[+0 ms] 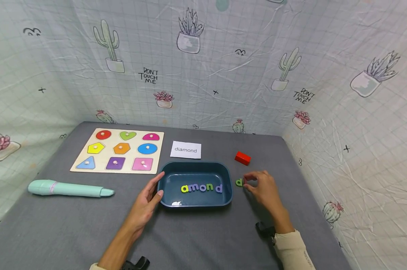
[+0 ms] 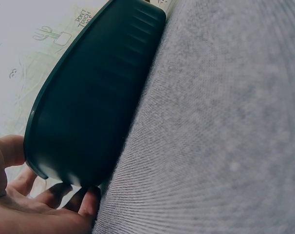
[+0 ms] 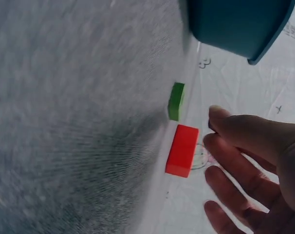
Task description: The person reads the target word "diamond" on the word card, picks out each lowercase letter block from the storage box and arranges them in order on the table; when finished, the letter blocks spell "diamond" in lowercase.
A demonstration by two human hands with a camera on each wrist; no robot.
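A dark blue tray (image 1: 196,203) holds a row of small letters (image 1: 202,188) that read "amond", in yellow, purple and green. My left hand (image 1: 146,204) grips its left end, with the thumb at the rim (image 2: 28,141) and the fingers against the outer wall. To the right of the tray, my right hand (image 1: 264,189) pinches a small red piece (image 1: 245,180) between thumb and index finger; its shape is mostly hidden by the fingertips. Just left of those fingertips lies a green letter d (image 1: 238,182), seen edge-on in the right wrist view as a green piece (image 3: 176,101).
Behind the tray lies a white card (image 1: 185,150) printed "diamond". A red block (image 1: 242,158) sits at the right, beyond my right hand. At the left are a wooden shape puzzle board (image 1: 102,141) and a mint-green pen-like device (image 1: 71,189). Printed cloth (image 1: 217,75) encloses the table.
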